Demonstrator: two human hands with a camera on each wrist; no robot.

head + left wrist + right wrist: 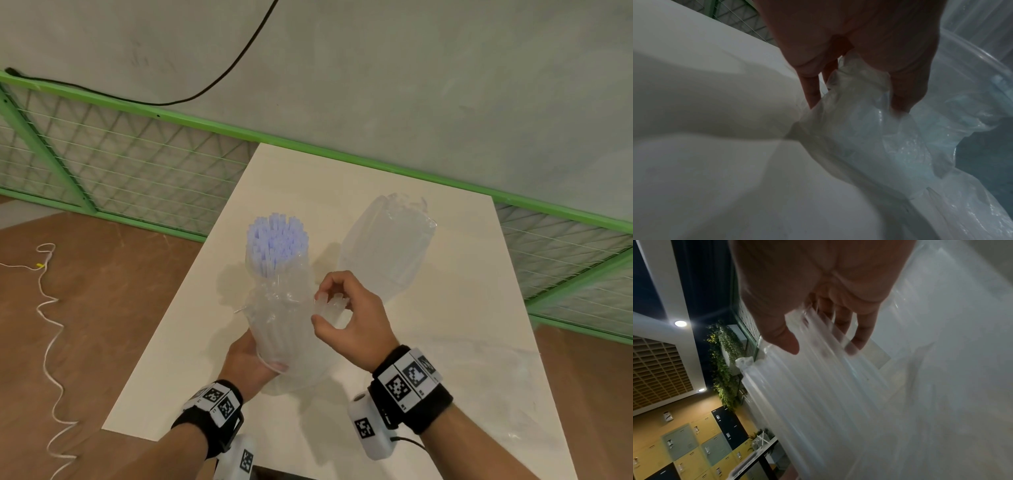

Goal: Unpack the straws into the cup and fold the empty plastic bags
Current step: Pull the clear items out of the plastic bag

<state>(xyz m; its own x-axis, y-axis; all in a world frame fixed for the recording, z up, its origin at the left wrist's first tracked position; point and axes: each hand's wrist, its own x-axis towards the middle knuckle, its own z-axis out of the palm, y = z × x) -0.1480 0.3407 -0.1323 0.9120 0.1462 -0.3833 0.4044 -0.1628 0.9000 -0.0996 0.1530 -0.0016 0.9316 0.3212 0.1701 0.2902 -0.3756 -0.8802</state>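
Head view, my notes: left hand [251, 363] is wrapped around the lower part of a clear plastic bag [284, 329] packed with straws [276, 245], thumb across the front, fingers curled behind it. Bundle is held upright and tilted slightly, above the near half of the desk [445, 342]; straw tips stick out of the bag's open top and read bluish-white. Bag plastic is bunched and wrinkled around the middle of the bundle.

Right hand [349, 320] sits just to the right of the bundle, fingers curled, with a few translucent straws [330, 305] pinched between thumb and fingertips. Right wrist view shows the same: thumb [785, 340] and fingers on a streaked, motion-blurred run of clear straws [807, 386]. Left wrist view shows the left grip's fingers [812, 91] pressed into crumpled plastic [869, 129], dim but readable.

Farther out, toward the far right part of the desk, a second clear bag of straws [387, 246] lies on the surface, well apart from both hands. I cannot pick out a cup with any certainty. Clear film [496, 383] lies flat near the right edge, faint.

Beyond the desk: green-framed mesh fence [137, 161], black cable [219, 78] along the wall, white cord [51, 308] on the brown floor at left. Both wrists carry black bands with printed markers [407, 377].
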